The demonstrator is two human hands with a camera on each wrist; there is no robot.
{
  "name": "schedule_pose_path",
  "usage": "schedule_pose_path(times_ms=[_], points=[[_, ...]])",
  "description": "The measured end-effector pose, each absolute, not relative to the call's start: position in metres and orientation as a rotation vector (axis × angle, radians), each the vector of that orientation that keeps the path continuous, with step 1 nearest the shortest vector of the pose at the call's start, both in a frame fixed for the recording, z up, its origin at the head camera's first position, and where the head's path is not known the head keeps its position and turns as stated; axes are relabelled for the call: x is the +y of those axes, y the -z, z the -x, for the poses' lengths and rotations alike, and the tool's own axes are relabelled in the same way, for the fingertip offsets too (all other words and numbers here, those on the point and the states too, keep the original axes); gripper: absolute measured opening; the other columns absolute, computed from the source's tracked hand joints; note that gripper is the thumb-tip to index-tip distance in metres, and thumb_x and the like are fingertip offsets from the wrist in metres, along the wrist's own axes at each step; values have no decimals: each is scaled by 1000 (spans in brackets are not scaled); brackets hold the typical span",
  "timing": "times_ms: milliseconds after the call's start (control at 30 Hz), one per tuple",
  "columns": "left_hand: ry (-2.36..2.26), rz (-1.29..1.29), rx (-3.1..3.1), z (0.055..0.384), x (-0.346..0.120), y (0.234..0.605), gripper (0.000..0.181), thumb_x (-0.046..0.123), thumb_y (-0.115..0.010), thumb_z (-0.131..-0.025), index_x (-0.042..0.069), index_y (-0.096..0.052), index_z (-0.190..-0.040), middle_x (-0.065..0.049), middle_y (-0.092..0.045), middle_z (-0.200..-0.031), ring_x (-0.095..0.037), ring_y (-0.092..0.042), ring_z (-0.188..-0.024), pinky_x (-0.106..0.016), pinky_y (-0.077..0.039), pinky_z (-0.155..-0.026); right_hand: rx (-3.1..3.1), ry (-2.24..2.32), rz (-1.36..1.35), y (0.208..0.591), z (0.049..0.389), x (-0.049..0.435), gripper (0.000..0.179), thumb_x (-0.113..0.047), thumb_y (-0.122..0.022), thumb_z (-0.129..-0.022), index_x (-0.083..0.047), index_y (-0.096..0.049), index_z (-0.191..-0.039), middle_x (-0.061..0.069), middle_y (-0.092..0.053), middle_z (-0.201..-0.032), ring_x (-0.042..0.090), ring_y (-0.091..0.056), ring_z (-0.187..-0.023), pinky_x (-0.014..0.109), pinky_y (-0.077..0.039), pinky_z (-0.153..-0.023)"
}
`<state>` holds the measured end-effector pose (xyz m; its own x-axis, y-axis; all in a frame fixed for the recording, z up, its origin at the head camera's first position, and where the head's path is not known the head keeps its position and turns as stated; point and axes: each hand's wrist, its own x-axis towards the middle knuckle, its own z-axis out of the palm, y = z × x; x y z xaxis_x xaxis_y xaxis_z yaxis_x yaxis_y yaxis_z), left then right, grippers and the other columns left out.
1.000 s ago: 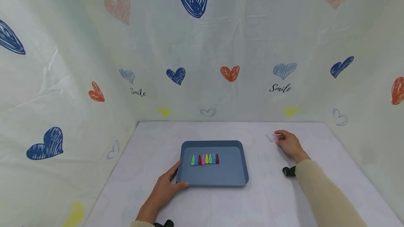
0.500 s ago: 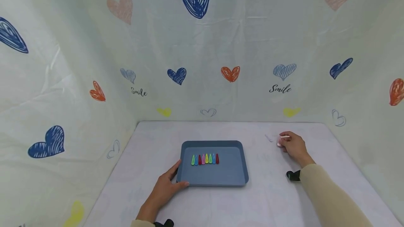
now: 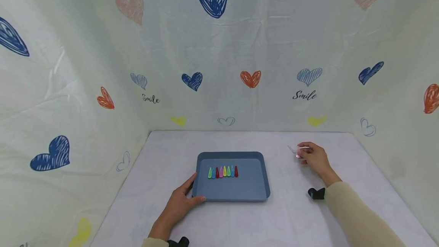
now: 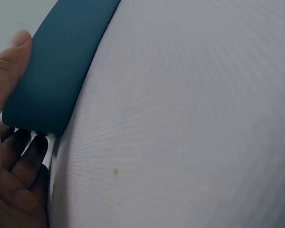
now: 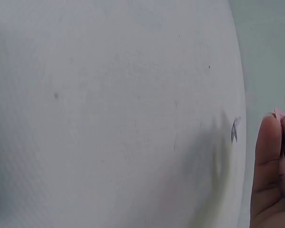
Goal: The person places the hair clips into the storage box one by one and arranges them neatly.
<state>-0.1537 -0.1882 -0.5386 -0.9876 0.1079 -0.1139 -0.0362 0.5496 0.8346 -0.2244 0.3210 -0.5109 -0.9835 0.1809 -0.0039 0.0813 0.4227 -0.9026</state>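
A blue-grey rectangular tray (image 3: 233, 193) lies on the white-covered table in the head view. On it, snap hair clips (image 3: 224, 171) in green, blue, red, pink and yellow stand side by side in a row. My left hand (image 3: 180, 203) grips the tray's front left corner, thumb along the near edge. In the left wrist view the thumb (image 4: 14, 61) lies against the tray's wall (image 4: 57, 71), fingers curled below it. To the tray's right, my right hand (image 3: 315, 159) pinches a small, thin pink piece (image 3: 297, 155) between thumb and fingers, which mostly hide it.
White cloth covers the table (image 3: 274, 224), with a small dark line mark (image 3: 292, 149) beside the right fingertips. A curtain (image 3: 219, 48) printed with hearts surrounds its back and sides. Black wrist mounts (image 3: 316, 193) sit at both cuffs.
My right hand first draws slightly right and nearer, then moves back left with the pink piece, its fingers shifting around it. The left hand, tray and row of hair clips stay put.
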Motion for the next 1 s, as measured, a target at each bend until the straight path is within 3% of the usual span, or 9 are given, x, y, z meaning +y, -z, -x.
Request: schedule_pose_path(times_ms=[367, 1000], points=[[-1421, -50, 2622, 156, -188, 539, 104, 50, -92, -78, 26, -40, -164, -11, -40, -168, -39, -37, -156, -58, -35, -125, -2532, -1718, 157, 507, 222, 300, 35, -8, -62, -107, 8, -57, -138, 24, -67, -115, 6, -70, -85, 23, -64, -77], [-1433, -66, 2620, 156, -190, 541, 103, 49, -92, -79, 25, -40, -165, -10, -40, -168, -38, -37, -156, -57, -35, -125, -2486, -1784, 125, 498, 222, 263, 33, -5, -65, -105, 7, -61, -135, 21, -70, -108, 12, -71, -83, 25, -65, -74]])
